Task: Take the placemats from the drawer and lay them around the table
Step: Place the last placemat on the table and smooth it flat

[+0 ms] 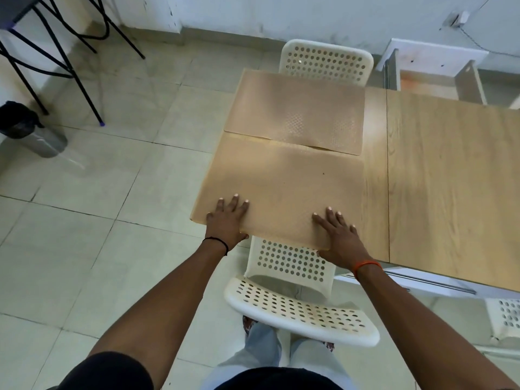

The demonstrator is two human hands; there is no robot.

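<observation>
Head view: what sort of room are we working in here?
Probably a plain dining area in a home or small office: a wooden table with placemats, perforated white plastic chairs tucked in at the table, a tiled floor.

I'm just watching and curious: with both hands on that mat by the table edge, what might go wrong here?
1. The near placemat hangs past the table edge, over the white chair; once the left hand and right hand lift, it might slide off.
2. Its far edge seems to meet the far placemat, so a push could shift that one.
</observation>
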